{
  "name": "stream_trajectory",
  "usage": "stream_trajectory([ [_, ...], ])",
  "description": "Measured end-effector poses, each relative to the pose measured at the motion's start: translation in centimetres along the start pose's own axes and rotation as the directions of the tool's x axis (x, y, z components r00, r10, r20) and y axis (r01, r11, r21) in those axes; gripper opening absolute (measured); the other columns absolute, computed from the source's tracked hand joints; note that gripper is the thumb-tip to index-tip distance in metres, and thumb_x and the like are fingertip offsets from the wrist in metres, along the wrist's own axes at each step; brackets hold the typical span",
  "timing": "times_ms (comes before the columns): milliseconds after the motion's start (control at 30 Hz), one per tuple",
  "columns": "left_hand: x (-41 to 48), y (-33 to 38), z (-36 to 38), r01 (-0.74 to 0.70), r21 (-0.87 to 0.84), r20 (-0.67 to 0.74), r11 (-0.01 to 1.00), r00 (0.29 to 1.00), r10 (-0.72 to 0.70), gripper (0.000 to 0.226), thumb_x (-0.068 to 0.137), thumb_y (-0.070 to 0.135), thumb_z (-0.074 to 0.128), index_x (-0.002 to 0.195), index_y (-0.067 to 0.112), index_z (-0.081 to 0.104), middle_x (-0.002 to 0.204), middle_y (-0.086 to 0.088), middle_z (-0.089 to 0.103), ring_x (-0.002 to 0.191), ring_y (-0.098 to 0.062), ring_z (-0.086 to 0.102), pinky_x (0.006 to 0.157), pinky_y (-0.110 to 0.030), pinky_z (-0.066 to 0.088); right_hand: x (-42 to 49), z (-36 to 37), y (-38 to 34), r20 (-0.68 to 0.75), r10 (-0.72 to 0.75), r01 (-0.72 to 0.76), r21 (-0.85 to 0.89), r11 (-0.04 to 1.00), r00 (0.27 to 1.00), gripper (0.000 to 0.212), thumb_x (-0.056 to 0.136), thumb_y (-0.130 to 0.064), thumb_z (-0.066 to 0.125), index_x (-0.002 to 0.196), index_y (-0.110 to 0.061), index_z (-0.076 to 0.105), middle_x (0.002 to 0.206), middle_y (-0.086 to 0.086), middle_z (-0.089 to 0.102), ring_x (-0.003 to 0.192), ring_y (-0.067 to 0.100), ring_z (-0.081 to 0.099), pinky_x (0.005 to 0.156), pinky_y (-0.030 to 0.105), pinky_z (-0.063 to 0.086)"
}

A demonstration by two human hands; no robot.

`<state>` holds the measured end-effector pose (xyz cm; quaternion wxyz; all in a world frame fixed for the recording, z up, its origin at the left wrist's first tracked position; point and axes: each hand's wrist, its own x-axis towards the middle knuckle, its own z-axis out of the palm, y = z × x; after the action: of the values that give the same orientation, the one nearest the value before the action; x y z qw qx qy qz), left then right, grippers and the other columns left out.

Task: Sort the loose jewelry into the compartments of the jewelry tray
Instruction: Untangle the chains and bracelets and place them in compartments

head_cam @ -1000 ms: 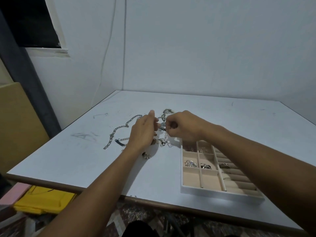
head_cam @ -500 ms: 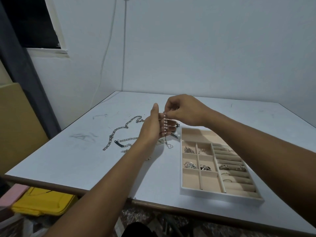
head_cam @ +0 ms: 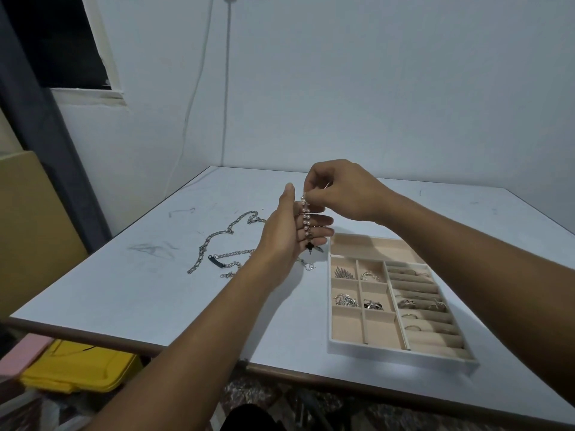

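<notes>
My right hand (head_cam: 345, 192) pinches the top end of a pearl bracelet (head_cam: 306, 218) with a black clover charm, which hangs straight down above the table. My left hand (head_cam: 289, 231) is held up flat beside it, fingers straight behind the hanging strand. The beige jewelry tray (head_cam: 401, 353) lies to the right on the table, with small pieces in several square compartments and rings in its ring rolls. Loose silver chains (head_cam: 224, 241) and a bracelet with a dark bar (head_cam: 217, 261) lie on the table left of my hands.
The white table (head_cam: 140, 293) has pencil marks at its left and a front edge close to me. A yellow box (head_cam: 77, 368) and a pink item sit on the floor below left. White walls with a hanging cable stand behind.
My hands rose from the jewelry pile. My right hand lifted the pearl bracelet clear of the table, and my left hand opened flat behind it.
</notes>
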<state>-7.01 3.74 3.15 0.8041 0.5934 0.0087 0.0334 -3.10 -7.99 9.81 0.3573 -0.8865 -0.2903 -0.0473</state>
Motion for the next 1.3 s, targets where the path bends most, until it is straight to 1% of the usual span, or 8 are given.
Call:
stream_trajectory([
  [167, -1.2, -0.4, 0.7, -0.003, 0.002, 0.050, 1.000, 0.999, 0.003, 0.057, 0.101, 0.048, 0.029, 0.096, 0.003, 0.062, 0.078, -0.013, 0.069, 0.070, -0.025, 0.066, 0.071, -0.034, 0.052, -1.4, -0.5, 0.3, 0.012, 0.003, -0.003, 0.016, 1.000, 1.000, 0.006, 0.080, -0.013, 0.062, 0.080, -0.014, 0.067, 0.061, -0.010, 0.064, 0.055, -0.001, 0.053, 0.051, 0.007, 0.038],
  [400, -3.4, -1.5, 2.0, 0.021, 0.013, 0.118, 1.000, 0.993, -0.022, 0.044, 0.101, 0.041, 0.037, 0.085, 0.007, 0.061, 0.068, -0.009, 0.067, 0.063, -0.023, 0.065, 0.061, -0.028, 0.054, -4.5, -1.9, 1.8, 0.079, 0.029, -0.035, 0.076, 0.996, 0.996, 0.004, 0.083, -0.015, 0.068, 0.081, -0.015, 0.072, 0.069, -0.006, 0.069, 0.069, 0.005, 0.059, 0.074, 0.029, 0.047],
  [567, -4.8, -1.9, 2.7, 0.084, -0.001, 0.192, 0.996, 0.978, -0.083, 0.051, 0.100, 0.047, 0.033, 0.093, 0.003, 0.059, 0.072, -0.012, 0.066, 0.064, -0.024, 0.064, 0.061, -0.031, 0.054, -6.8, -2.4, 2.3, 0.086, 0.049, -0.059, 0.119, 0.991, 0.995, 0.003, 0.083, -0.013, 0.070, 0.083, -0.011, 0.073, 0.076, 0.001, 0.072, 0.070, 0.005, 0.061, 0.075, 0.024, 0.047],
  [733, -5.8, -2.0, 3.6, 0.123, 0.015, 0.244, 0.992, 0.962, -0.122, 0.055, 0.100, 0.048, 0.030, 0.095, 0.002, 0.059, 0.072, -0.013, 0.067, 0.065, -0.023, 0.065, 0.057, -0.028, 0.054, -8.3, -3.2, 2.4, 0.068, 0.068, -0.076, 0.119, 0.990, 0.995, 0.002, 0.083, -0.016, 0.071, 0.083, -0.015, 0.073, 0.077, -0.002, 0.073, 0.070, 0.003, 0.062, 0.071, 0.018, 0.047],
  [900, -6.3, -2.3, 4.3, 0.150, 0.019, 0.283, 0.989, 0.948, -0.149, 0.059, 0.098, 0.053, 0.032, 0.093, 0.002, 0.061, 0.075, -0.015, 0.067, 0.071, -0.028, 0.065, 0.071, -0.036, 0.055, -10.0, -3.6, 2.8, 0.045, 0.080, -0.086, 0.125, 0.988, 0.996, 0.005, 0.082, -0.012, 0.071, 0.081, -0.016, 0.073, 0.071, -0.005, 0.070, 0.064, 0.000, 0.059, 0.061, 0.008, 0.042],
  [967, -6.6, -2.2, 4.6, 0.174, 0.020, 0.303, 0.985, 0.938, -0.172, 0.059, 0.098, 0.052, 0.032, 0.095, 0.001, 0.061, 0.075, -0.015, 0.067, 0.071, -0.028, 0.064, 0.071, -0.035, 0.054, -10.7, -3.7, 2.9, 0.040, 0.080, -0.085, 0.123, 0.989, 0.996, 0.006, 0.082, -0.010, 0.070, 0.080, -0.015, 0.073, 0.069, -0.005, 0.069, 0.062, -0.001, 0.058, 0.060, 0.006, 0.042],
  [1167, -7.4, -2.0, 5.9, 0.249, 0.046, 0.340, 0.967, 0.907, -0.250, 0.060, 0.097, 0.055, 0.033, 0.089, 0.004, 0.062, 0.075, -0.015, 0.067, 0.066, -0.026, 0.063, 0.062, -0.030, 0.054, -12.2, -4.3, 3.2, 0.032, 0.097, -0.100, 0.140, 0.985, 0.995, 0.008, 0.082, -0.012, 0.071, 0.077, -0.017, 0.072, 0.069, 0.000, 0.069, 0.062, 0.001, 0.058, 0.061, 0.009, 0.043],
  [1300, -7.7, -2.2, 6.2, 0.260, 0.075, 0.359, 0.963, 0.894, -0.269, 0.060, 0.097, 0.055, 0.033, 0.088, 0.004, 0.062, 0.077, -0.016, 0.067, 0.068, -0.026, 0.064, 0.063, -0.029, 0.056, -13.2, -4.4, 3.7, 0.024, 0.108, -0.110, 0.119, 0.987, 0.994, 0.009, 0.082, -0.015, 0.071, 0.076, -0.021, 0.072, 0.070, 0.000, 0.069, 0.063, 0.004, 0.058, 0.062, 0.014, 0.043],
])
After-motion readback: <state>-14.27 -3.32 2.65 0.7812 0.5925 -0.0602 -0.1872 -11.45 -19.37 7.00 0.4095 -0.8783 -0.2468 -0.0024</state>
